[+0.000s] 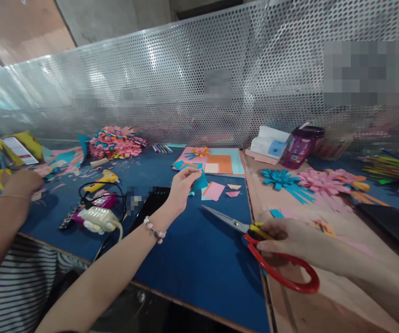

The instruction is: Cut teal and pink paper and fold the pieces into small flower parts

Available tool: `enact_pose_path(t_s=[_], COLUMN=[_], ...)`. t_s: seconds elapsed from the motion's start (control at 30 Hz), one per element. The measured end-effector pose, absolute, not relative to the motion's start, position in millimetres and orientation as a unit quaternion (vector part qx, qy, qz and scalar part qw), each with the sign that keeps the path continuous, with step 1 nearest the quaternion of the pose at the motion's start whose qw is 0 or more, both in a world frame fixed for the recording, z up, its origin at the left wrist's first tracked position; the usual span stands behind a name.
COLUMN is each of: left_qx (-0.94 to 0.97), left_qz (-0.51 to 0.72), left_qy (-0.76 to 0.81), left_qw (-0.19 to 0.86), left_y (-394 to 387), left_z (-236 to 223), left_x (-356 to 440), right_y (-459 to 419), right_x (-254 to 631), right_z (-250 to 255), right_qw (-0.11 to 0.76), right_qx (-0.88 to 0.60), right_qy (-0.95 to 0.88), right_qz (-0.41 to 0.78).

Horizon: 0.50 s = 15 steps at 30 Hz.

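My left hand (181,186) is raised over the blue table (199,259) and pinches a small teal piece of paper (200,181) between thumb and fingers. A beaded bracelet sits on that wrist. My right hand (291,238) grips the red and yellow handles of a pair of scissors (255,236), whose blades point left and lie low over the table. Loose pink paper scraps (215,190) lie just beyond the teal piece.
A stack of coloured paper sheets (220,162) lies at the back. Blue and pink paper flowers (310,182) are on the right, a pile of them (116,141) at back left. A glue gun (104,178), a purple jar (300,145), a tissue box (269,141). Another person's arm (8,203) works at left.
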<state>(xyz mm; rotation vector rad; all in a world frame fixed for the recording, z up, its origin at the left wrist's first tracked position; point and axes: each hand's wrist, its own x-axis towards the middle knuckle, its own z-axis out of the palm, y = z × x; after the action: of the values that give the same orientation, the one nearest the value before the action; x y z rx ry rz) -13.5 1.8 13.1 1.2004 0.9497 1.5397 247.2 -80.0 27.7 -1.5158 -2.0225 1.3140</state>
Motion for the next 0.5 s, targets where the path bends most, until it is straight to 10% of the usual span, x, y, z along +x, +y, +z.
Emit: enact_pose_path(t_s=[0.5], left_qx=[0.493], left_qz=[0.605], left_qy=[0.407], left_qw=[0.474], left_y=[-0.7], left_z=[11.1], left_x=[-7.5], right_y=[-67.2], right_x=[256.0], right_z=[29.1], right_qw=[0.286], right_qx=[-0.45], right_qy=[-0.531], right_qz=[0.659])
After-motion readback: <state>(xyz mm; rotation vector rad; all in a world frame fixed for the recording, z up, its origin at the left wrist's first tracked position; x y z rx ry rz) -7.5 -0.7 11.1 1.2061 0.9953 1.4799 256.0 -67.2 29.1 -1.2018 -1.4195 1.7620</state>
